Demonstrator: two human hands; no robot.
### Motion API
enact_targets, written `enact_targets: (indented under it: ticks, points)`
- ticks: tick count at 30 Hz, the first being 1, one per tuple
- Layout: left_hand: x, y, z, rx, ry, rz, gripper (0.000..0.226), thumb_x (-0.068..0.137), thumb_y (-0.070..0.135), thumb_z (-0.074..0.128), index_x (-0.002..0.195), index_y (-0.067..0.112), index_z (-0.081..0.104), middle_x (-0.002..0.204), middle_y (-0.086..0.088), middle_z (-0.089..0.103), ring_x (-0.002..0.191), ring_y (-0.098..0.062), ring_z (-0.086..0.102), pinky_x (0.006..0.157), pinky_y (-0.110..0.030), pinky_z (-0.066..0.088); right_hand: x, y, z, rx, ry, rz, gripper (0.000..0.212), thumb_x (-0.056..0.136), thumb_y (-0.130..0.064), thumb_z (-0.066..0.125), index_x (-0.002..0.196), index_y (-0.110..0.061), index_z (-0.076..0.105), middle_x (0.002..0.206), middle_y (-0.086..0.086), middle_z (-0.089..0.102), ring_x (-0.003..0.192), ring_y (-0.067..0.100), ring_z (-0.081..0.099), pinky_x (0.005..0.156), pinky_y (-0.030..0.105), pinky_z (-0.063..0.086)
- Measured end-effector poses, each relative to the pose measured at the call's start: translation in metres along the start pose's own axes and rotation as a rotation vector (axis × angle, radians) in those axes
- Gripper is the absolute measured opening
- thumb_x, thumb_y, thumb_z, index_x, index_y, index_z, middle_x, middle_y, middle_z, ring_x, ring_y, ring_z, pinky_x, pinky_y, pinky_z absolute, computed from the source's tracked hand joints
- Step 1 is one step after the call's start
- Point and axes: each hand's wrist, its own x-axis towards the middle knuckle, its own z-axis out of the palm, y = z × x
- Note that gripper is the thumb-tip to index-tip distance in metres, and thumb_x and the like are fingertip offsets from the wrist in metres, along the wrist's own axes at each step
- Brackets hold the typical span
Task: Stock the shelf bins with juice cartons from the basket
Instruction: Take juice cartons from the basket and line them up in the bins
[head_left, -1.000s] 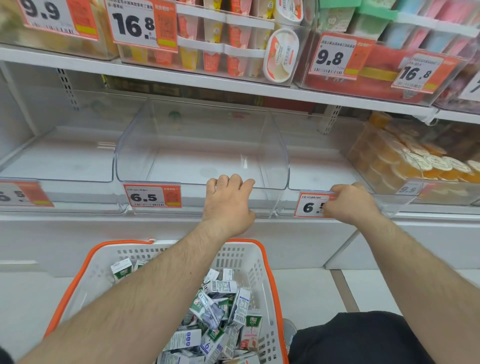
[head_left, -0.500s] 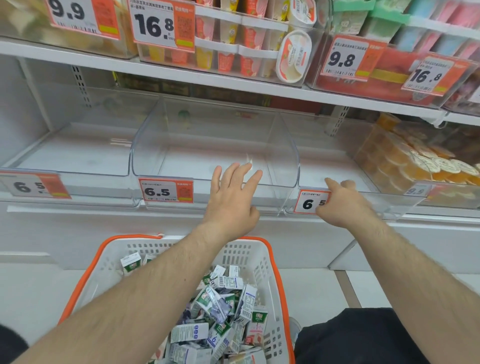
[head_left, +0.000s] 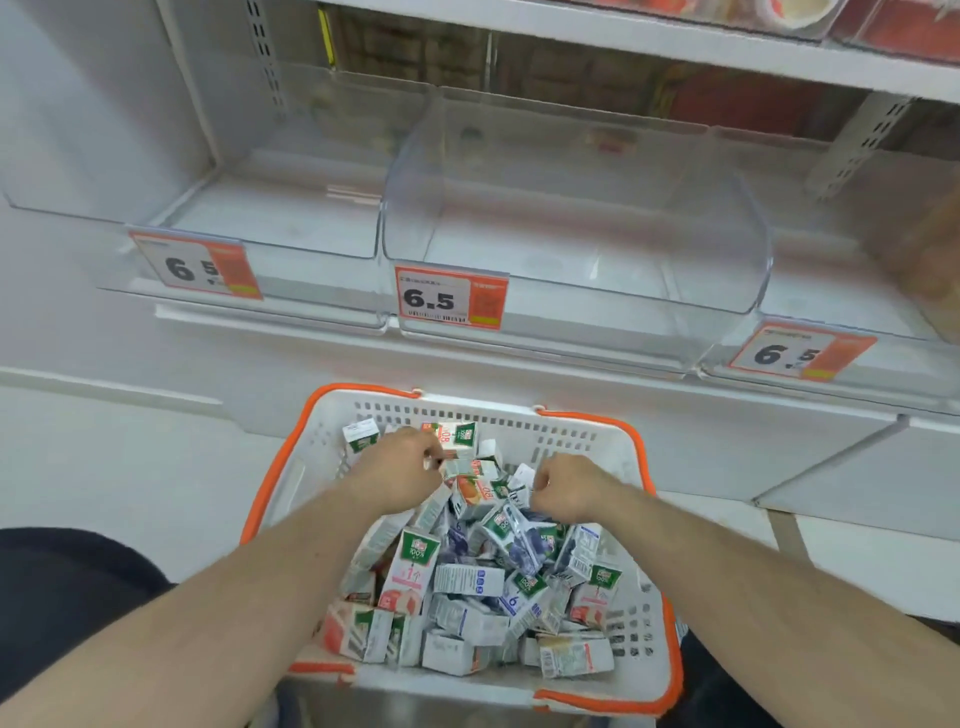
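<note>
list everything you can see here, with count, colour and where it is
juice cartons: too many to count, white with green, orange and blue print, heaped loose in the basket
basket: one, white with orange rim, on the floor below the shelf
shelf bins: three in view, clear plastic, side by side on the lower shelf, no cartons in them
price tags: three, white and orange, each reading 6.5, on the bin fronts
upper shelf: one, white, above the bins; goods on it blurred
left hand: one, in the basket, fingers curled at a carton near the far wall
right hand: one, in the basket, fingers curled among the cartons; what it holds is hidden
</note>
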Motion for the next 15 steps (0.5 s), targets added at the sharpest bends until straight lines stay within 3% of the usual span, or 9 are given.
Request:
enact_targets:
  ticks: [3, 7, 12, 15]
  points:
    - [-0.01, -0.027, 0.008, -0.022, -0.058, -0.078, 0.035, 0.085, 0.019, 0.059, 0.12, 0.022, 0.062, 0.125, 0.002, 0.057, 0.109, -0.016, 0.054, 0.095, -0.031, 0.046, 0.009, -0.007, 0.038, -0.07, -0.014, 0.016, 0.049, 0.08, -0.036, 0.061, 0.123, -0.013, 0.052, 0.117, 0.008, 0.061, 0.1, 0.024, 0.059, 0.081, 0.034, 0.053]
    - [-0.019, -0.021, 0.03, 0.248, -0.139, 0.171, 0.038, 0.079, 0.023, 0.06, 0.116, 0.028, 0.064, 0.118, 0.009, 0.062, 0.114, -0.016, 0.047, 0.102, -0.036, 0.035, 0.012, -0.015, 0.07, -0.172, 0.107, 0.05, 0.074, 0.073, -0.057, 0.067, 0.13, -0.019, 0.04, 0.123, 0.007, 0.054, 0.107, 0.027, 0.058, 0.079, 0.035, 0.05]
    - [-0.024, -0.011, 0.052, 0.624, -0.3, 0.245, 0.048, 0.079, 0.047, 0.056, 0.123, 0.027, 0.06, 0.124, 0.003, 0.058, 0.125, -0.026, 0.036, 0.112, -0.052, 0.015, 0.012, -0.021, 0.088, -0.2, 0.144, 0.083, 0.072, 0.081, -0.043, 0.07, 0.137, -0.017, 0.033, 0.131, 0.013, 0.043, 0.104, 0.03, 0.061, 0.067, 0.034, 0.046]
    - [-0.025, -0.013, 0.058, 0.669, -0.308, 0.271, 0.039, 0.081, 0.042, 0.056, 0.114, 0.023, 0.063, 0.118, 0.003, 0.062, 0.127, -0.027, 0.037, 0.115, -0.057, 0.004, 0.01, -0.019, 0.086, -0.087, 0.161, 0.078, 0.065, 0.08, -0.032, 0.07, 0.134, -0.017, 0.036, 0.119, 0.009, 0.05, 0.098, 0.028, 0.062, 0.065, 0.032, 0.047]
